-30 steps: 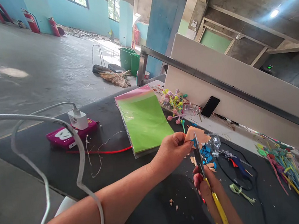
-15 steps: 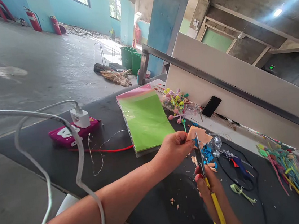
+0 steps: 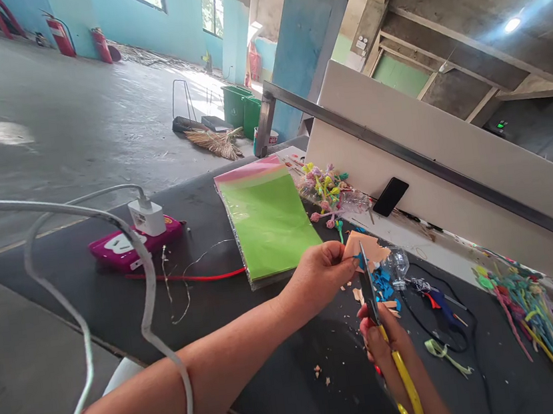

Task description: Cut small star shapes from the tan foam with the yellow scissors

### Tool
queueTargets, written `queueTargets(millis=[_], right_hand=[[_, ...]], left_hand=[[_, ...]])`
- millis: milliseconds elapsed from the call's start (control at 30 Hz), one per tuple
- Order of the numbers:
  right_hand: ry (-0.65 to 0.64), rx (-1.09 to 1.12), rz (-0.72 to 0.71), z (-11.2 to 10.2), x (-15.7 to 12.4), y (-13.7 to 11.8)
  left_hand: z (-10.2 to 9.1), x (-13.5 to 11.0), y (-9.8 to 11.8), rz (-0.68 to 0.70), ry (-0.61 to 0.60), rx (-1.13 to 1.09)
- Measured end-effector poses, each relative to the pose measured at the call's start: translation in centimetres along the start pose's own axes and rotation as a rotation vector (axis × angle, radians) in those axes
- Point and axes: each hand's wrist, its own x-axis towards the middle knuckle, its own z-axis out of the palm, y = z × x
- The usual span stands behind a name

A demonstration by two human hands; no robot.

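My left hand (image 3: 321, 271) pinches a small orange piece of paper (image 3: 368, 247) above the dark table (image 3: 251, 331). My right hand (image 3: 399, 366) grips yellow-handled scissors (image 3: 383, 335), blades pointing up into the paper's lower edge. Blue and orange paper scraps (image 3: 382, 288) lie on the table just under the paper.
A stack of green and pink sheets (image 3: 268, 218) lies left of my hands. A pink power strip (image 3: 129, 242) with a white charger and cable sits further left. A phone (image 3: 390, 196) leans on the white board. Coloured stems (image 3: 536, 309) lie at the right, and a clear bottle (image 3: 397, 263) behind the paper.
The scissors and both hands have shifted only slightly; the view has barely moved.
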Motion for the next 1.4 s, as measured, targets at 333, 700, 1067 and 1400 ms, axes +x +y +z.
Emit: queueTargets(millis=[333,700,1067,1400], right_hand=[[-0.012,0.091,0.053,0.4,-0.4,-1.5],[0.01,0.012,0.043,0.3,-0.3,-1.6],[-0.067,-0.006,0.058,0.0,-0.2,-1.2],[-0.08,0.003,0.048,0.1,-0.1,-1.6]], left_hand=[[0.6,-0.3,0.2,-0.023,0.003,-0.017],[0.6,-0.4,0.5,-0.05,-0.019,-0.099],[0.7,-0.5,0.5,-0.045,-0.02,-0.149],[0.6,-0.5,0.3,-0.051,-0.031,-0.207]])
